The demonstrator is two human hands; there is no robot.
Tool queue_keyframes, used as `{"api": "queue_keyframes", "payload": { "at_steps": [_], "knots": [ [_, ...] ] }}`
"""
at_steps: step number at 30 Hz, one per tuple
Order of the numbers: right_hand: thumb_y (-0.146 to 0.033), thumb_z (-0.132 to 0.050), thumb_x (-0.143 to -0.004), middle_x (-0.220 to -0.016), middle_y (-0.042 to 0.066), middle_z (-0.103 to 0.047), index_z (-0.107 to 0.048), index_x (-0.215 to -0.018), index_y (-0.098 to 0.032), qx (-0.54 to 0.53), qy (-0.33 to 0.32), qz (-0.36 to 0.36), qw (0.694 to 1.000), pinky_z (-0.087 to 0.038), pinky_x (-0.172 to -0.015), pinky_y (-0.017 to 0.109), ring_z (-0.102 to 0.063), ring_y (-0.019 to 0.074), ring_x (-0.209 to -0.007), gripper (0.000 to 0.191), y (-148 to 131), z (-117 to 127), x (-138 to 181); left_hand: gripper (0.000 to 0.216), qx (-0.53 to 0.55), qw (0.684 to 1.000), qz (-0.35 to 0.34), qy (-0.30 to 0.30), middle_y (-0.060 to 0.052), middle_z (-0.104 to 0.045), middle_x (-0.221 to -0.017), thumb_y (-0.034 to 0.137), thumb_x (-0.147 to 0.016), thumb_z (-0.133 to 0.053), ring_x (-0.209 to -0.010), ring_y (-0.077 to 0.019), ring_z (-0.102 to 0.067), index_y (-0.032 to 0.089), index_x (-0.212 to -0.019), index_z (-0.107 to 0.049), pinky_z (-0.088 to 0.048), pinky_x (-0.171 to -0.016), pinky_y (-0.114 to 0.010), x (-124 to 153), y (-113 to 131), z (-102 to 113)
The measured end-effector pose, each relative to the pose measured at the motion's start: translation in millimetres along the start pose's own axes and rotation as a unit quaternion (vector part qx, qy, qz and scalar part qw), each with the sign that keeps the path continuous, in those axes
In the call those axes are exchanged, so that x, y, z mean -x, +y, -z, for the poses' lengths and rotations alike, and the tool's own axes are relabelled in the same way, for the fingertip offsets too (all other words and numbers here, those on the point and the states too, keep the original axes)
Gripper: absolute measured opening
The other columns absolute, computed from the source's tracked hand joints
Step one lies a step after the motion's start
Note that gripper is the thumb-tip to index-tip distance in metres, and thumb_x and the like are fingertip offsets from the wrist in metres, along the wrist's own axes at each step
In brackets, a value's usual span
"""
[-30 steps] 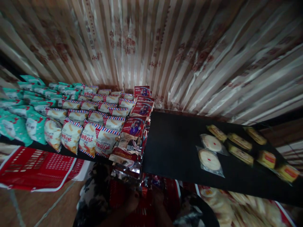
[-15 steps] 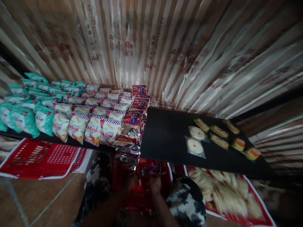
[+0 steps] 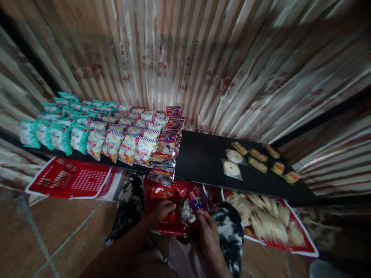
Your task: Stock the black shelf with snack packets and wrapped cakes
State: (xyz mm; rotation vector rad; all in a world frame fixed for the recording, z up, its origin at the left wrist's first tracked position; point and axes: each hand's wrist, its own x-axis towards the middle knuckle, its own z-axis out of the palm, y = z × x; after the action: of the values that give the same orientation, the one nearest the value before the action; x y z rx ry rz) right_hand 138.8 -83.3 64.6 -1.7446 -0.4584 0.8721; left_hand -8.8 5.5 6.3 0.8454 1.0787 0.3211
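Between my knees stands a red plastic basket (image 3: 170, 227), holding shiny reddish packets (image 3: 165, 193). My right hand (image 3: 208, 227) pinches the edge of a dark red snack packet (image 3: 197, 199) with a blue-purple picture, tilted over the basket's right side. Part of that packet shows silvery at its lower left. My left hand (image 3: 165, 210) hovers over the basket's middle, fingers loosely stretched to the right and nothing visible in them. On the black shelf just beyond, a row of similar dark red packets (image 3: 166, 144) overlaps from front to back.
On the black shelf (image 3: 199, 158), white snack bags (image 3: 127, 148) and teal bags (image 3: 60, 137) fill the left. Round white packs (image 3: 232, 168) and small yellow packs (image 3: 257, 165) lie right. Below are a red basket (image 3: 72, 179) and another basket of pale packs (image 3: 268, 220).
My hands have come up from deep in the basket and moved apart. The dark red packet now shows raised at my right hand. The view has shifted slightly.
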Motion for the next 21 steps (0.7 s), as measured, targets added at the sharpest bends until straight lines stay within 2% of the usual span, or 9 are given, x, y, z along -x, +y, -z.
{"api": "queue_keyframes", "payload": {
  "at_steps": [3,5,7,9,11,14,17,21],
  "knots": [
    [-0.052,-0.067,-0.060,-0.057,-0.004,-0.058,-0.058,-0.067,-0.019,-0.049,-0.052,-0.032,0.997,-0.044,-0.051,0.024,-0.051,0.0130,-0.052,0.035,-26.7,7.6,10.0,0.052,0.033,0.995,-0.055,-0.074,-0.004,-0.063,-0.096,0.052,-0.064,-0.068,-0.089,-0.0182,-0.059,0.016,-0.101,-0.060,-0.044,-0.071,-0.027,22.6,13.1,-11.8],
    [-0.053,-0.069,-0.059,-0.059,-0.003,-0.059,-0.059,-0.067,-0.019,-0.037,-0.040,-0.015,0.998,-0.044,-0.053,0.023,-0.053,0.0133,-0.055,0.036,-42.6,11.8,14.7,0.052,0.072,0.985,-0.096,-0.121,-0.004,-0.062,-0.089,0.053,-0.064,-0.067,-0.078,-0.0152,-0.059,0.014,-0.098,-0.060,-0.043,-0.064,-0.024,37.1,25.0,-21.0],
    [-0.052,-0.070,-0.058,-0.071,-0.001,-0.065,-0.064,-0.078,-0.019,-0.016,-0.013,0.008,1.000,-0.047,-0.060,0.024,-0.058,0.0158,-0.066,0.039,-56.6,16.3,16.4,0.051,0.089,0.984,-0.115,-0.104,-0.002,-0.060,-0.078,0.052,-0.062,-0.069,-0.063,-0.0105,-0.054,0.013,-0.092,-0.059,-0.039,-0.055,-0.021,49.6,37.1,-29.5],
    [-0.052,-0.071,-0.058,-0.090,0.001,-0.069,-0.065,-0.098,-0.021,0.002,0.005,0.025,1.000,-0.049,-0.068,0.026,-0.062,0.0196,-0.082,0.051,-68.3,20.5,15.1,0.047,0.089,0.985,-0.131,-0.075,0.002,-0.056,-0.071,0.049,-0.061,-0.070,-0.056,-0.0075,-0.048,0.013,-0.089,-0.058,-0.036,-0.050,-0.020,59.7,47.6,-35.5],
    [-0.051,-0.070,-0.060,-0.105,0.003,-0.067,-0.059,-0.114,-0.023,0.016,0.001,0.040,0.999,-0.050,-0.075,0.029,-0.061,0.0224,-0.094,0.062,-78.1,23.5,11.7,0.043,0.079,0.984,-0.145,-0.059,0.004,-0.053,-0.066,0.047,-0.063,-0.069,-0.051,-0.0061,-0.044,0.014,-0.087,-0.056,-0.034,-0.047,-0.020,68.2,56.2,-38.4],
    [-0.054,-0.067,-0.062,-0.121,0.004,-0.061,-0.054,-0.123,-0.025,0.060,0.007,0.087,0.994,-0.050,-0.083,0.032,-0.057,0.0253,-0.107,0.068,-93.2,23.4,5.7,0.036,0.054,0.984,-0.161,-0.046,0.006,-0.050,-0.061,0.043,-0.066,-0.066,-0.046,-0.0052,-0.041,0.014,-0.086,-0.057,-0.032,-0.045,-0.020,81.9,68.3,-38.7],
    [-0.056,-0.065,-0.063,-0.124,0.004,-0.059,-0.054,-0.124,-0.026,0.105,0.021,0.123,0.987,-0.050,-0.084,0.033,-0.055,0.0263,-0.111,0.068,-112.0,17.8,0.4,0.034,0.057,0.984,-0.160,-0.044,0.005,-0.051,-0.061,0.040,-0.068,-0.065,-0.048,-0.0056,-0.042,0.014,-0.088,-0.057,-0.032,-0.045,-0.019,97.1,82.6,-36.3],
    [-0.052,-0.065,-0.064,-0.112,0.004,-0.066,-0.056,-0.122,-0.025,0.090,-0.021,0.132,0.987,-0.054,-0.073,0.032,-0.063,0.0245,-0.095,0.064,-139.4,3.7,-8.6,0.045,0.106,0.977,-0.180,-0.040,0.001,-0.058,-0.075,0.040,-0.067,-0.066,-0.054,-0.0065,-0.047,0.014,-0.102,-0.056,-0.036,-0.048,-0.019,108.0,101.8,-29.1]
  ]
}}
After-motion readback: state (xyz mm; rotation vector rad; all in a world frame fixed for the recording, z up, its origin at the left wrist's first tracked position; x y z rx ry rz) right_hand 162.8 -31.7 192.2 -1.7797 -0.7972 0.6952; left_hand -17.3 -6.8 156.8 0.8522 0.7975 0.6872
